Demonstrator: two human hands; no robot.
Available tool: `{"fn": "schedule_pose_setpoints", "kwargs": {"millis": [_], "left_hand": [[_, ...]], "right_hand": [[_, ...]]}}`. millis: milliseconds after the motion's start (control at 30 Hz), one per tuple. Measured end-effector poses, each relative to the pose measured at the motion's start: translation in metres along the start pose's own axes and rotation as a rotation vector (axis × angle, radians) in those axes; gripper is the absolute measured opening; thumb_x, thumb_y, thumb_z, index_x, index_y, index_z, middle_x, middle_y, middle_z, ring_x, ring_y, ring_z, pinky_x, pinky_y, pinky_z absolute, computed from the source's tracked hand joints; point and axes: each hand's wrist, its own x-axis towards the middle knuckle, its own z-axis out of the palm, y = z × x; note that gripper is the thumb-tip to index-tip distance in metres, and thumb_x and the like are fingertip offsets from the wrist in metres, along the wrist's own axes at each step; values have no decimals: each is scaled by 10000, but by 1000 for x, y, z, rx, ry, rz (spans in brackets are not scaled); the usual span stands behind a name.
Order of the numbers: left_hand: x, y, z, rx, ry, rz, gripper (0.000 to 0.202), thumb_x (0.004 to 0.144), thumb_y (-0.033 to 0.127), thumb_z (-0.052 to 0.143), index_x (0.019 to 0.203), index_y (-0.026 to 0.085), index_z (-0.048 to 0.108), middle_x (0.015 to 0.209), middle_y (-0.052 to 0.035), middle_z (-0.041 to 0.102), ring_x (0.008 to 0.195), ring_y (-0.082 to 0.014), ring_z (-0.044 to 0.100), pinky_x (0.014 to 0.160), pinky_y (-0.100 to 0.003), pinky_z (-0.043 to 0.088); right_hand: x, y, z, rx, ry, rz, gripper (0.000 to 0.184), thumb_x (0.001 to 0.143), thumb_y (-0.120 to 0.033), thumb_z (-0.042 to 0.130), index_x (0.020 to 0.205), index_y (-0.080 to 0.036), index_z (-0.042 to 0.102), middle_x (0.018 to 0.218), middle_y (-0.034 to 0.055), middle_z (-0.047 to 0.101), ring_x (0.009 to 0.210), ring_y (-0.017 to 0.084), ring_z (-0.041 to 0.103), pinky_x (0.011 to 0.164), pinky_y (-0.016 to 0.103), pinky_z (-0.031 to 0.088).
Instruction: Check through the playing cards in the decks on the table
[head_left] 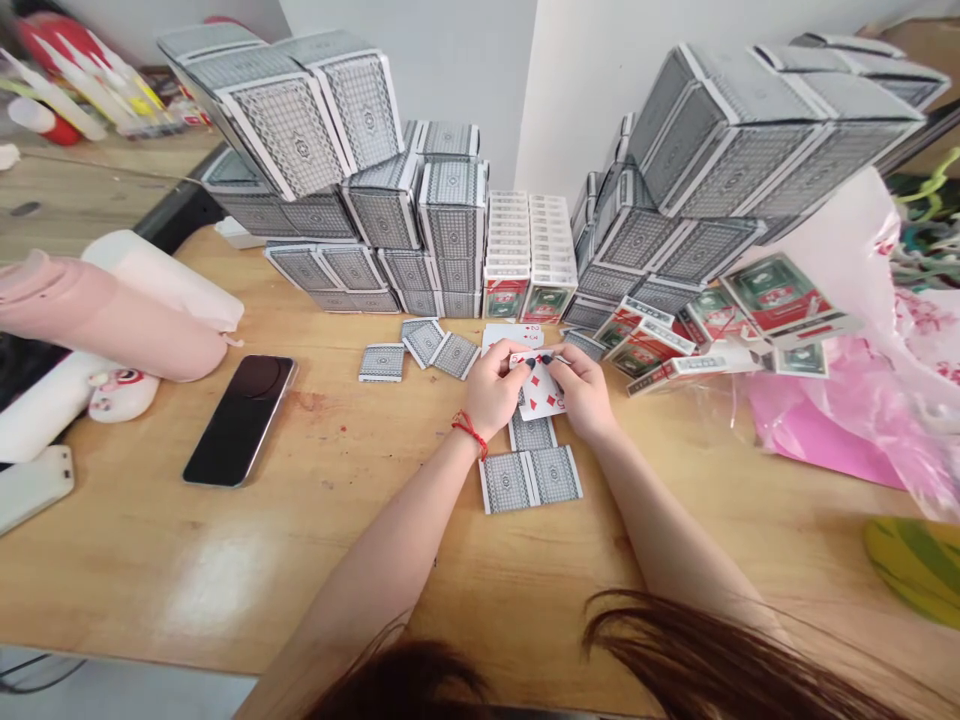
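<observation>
Both my hands meet over the table, closed on playing cards (538, 398) whose face-up front card shows red diamonds. My left hand (489, 392), with a red string bracelet (469, 434), grips their left edge. On the right edge are the fingers of my right hand (587, 393). Just beyond lie face-up cards (511, 333) with red marks, partly covered. Under and nearer than my hands are a face-down card pile (532, 434) and two more side by side, a left pile (505, 484) and a right pile (556, 474). Face-down cards (381, 363) also lie left of my hands.
Tall stacks of grey-patterned card bundles (454, 205) stand at the back left, with another stack (679, 245) at the right. Boxed decks (553, 302) line up between them. Loose boxes (780, 290) lean near pink plastic (817, 430). A phone (238, 420) and pink bottle (127, 315) lie left.
</observation>
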Motion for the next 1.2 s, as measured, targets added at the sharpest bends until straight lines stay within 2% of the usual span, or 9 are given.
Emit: {"fn": "schedule_pose_setpoints", "kwargs": {"millis": [200,367,467,567,700,867,1200], "left_hand": [[-1,2,0,-35,-26,7,79,717,152,511,769,173,567,632,31,543,515,-67,451,492,-173,344],[-3,2,2,-42,-17,14,105,747,201,521,833,175,575,616,26,528,515,-71,432,498,-179,342],[-3,1,2,-93,-35,20,135,766,239,510,870,173,566,641,16,539,540,-76,444,514,-182,356],[-3,0,3,-158,-54,11,166,755,210,490,906,176,550,690,10,561,576,-82,474,532,-184,374],[-3,-1,2,-128,-50,13,232,733,157,461,947,182,547,706,12,570,570,-81,468,529,-183,366],[-3,-2,0,-70,-46,45,232,727,138,447,924,191,558,659,23,543,536,-80,429,508,-185,344],[-4,1,-1,-41,-29,43,194,721,151,448,858,201,577,591,37,504,500,-82,395,486,-191,315]], "right_hand": [[1,3,-1,59,21,-23,200,678,-233,520,841,-221,635,622,-34,535,469,83,384,435,214,281],[0,3,-1,107,26,10,194,679,-268,541,849,-221,622,723,-11,589,552,112,475,499,234,358],[1,4,0,127,38,13,189,681,-280,545,849,-224,611,721,-13,584,544,109,474,491,232,358],[1,5,0,122,44,31,197,684,-291,535,862,-227,592,687,-16,566,505,106,450,460,230,341],[1,5,0,100,58,3,198,688,-282,511,864,-223,581,712,-10,566,527,110,454,472,232,350],[2,6,0,115,64,-29,159,686,-245,499,818,-226,585,711,-19,549,534,102,436,481,225,339],[3,7,-2,62,46,-4,147,690,-281,503,808,-226,573,664,-25,539,517,109,439,478,234,344]]}}
